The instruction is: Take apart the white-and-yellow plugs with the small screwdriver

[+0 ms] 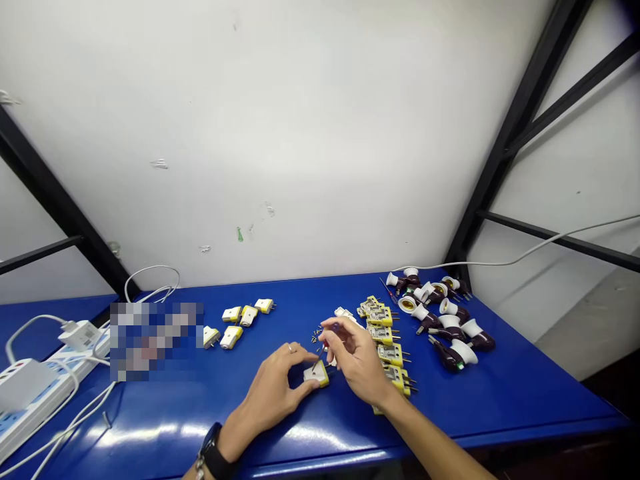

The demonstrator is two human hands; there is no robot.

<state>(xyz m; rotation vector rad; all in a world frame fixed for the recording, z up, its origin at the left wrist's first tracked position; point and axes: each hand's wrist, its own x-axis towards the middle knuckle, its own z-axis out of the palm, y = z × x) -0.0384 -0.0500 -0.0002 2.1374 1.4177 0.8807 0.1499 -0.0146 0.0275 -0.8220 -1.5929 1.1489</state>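
My left hand (281, 381) steadies a white and yellow plug (317, 375) on the blue table, pinching it between thumb and index finger. Closed around a thin screwdriver (321, 353), my right hand (356, 360) holds the tool's tip against the plug's white face. Small screws (315, 337) lie just beyond the fingers. Beside my right hand stands a row of opened plugs (380, 333) with their metal parts showing; the wrist hides some of them. White plug covers (344, 313) sit partly behind the right hand.
Several white and yellow plugs (231, 337) lie at the left. Lamp holders (450, 327) with dark bodies are heaped at the right, near another screwdriver (389, 291). A power strip (55, 377) with white cables runs along the left side. Black frame bars (480, 180) stand by the wall.
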